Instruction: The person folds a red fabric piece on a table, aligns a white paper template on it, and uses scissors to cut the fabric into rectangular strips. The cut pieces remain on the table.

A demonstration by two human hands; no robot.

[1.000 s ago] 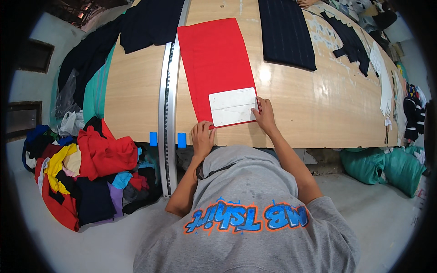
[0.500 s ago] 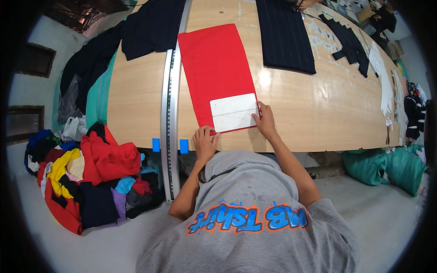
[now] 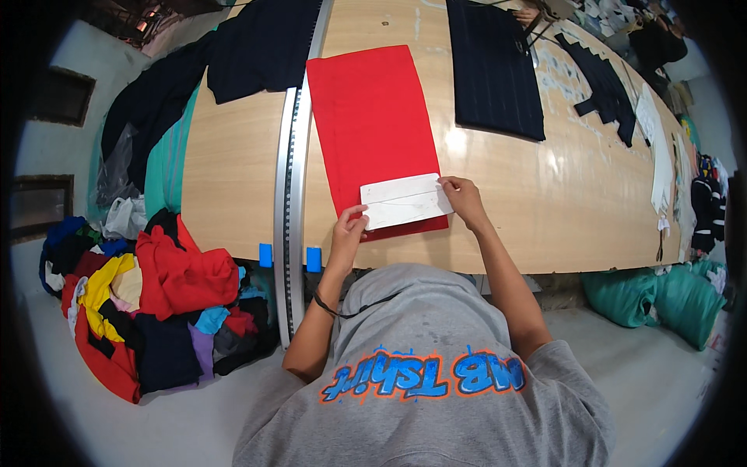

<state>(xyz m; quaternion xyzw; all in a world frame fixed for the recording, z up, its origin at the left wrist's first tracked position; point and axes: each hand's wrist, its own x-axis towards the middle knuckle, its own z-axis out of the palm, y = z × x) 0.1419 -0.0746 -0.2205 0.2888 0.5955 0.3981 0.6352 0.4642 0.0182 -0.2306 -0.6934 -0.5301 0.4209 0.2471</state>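
Note:
A folded piece of red cloth (image 3: 377, 124) lies flat on the wooden table in front of me. Above its near end is a white rectangular card (image 3: 405, 204) with thin lines across it, its face tilted. My left hand (image 3: 348, 235) pinches the card at its left edge. At the upper right corner, my right hand (image 3: 467, 202) grips it between thumb and fingers. The near edge of the red cloth shows below the card.
A metal rail (image 3: 287, 171) with blue blocks crosses the table to the left. Dark striped cloth (image 3: 494, 74) lies at the right, a person's hand (image 3: 527, 15) beyond it. Heaped coloured clothes (image 3: 187, 268) fill the left floor; green sacks (image 3: 689, 307) stand at right.
The white card, flat on the red cloth before, is now lifted and tilted. My left hand has moved from the cloth's near edge up to the card; my right hand has shifted to its corner.

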